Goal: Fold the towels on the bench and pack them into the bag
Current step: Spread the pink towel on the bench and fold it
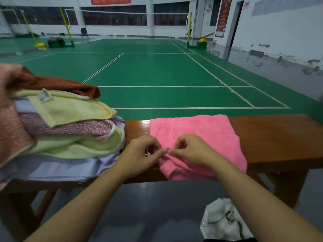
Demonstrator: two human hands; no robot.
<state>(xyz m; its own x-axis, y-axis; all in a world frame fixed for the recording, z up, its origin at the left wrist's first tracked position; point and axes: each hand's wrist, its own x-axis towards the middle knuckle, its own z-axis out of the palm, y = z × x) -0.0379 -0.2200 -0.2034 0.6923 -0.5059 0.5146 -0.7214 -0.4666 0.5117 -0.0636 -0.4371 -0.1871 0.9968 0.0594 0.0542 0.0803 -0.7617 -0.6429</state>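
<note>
**Pinching the near edge of the pink towel for the fold**

Both hands meet at the near edge of the bench (pixel 272 137). The left hand (pixel 139 154) and the right hand (pixel 190 151) sit close together, fingertips almost touching, each with fingers curled in a pinch on a raised ridge of the pink towel (pixel 201 135). A thin pale thread or tag shows by the left fingers; what it is cannot be told.

To fold well, the person would probably do best to slide the pinches apart to the two near corners, so the edge lifts straight, then carry it to the far edge and match corners before pressing flat.

The pink towel lies spread across the middle of the bench, flat at the far edge, bunched at the near edge and hanging slightly over it. It looks soft and limp, likely to sag if held at one point.

A pile of unfolded towels (pixel 66 130) fills the bench's left end. The white bag (pixel 220 219) lies on the floor below the near edge, right of centre.
</note>
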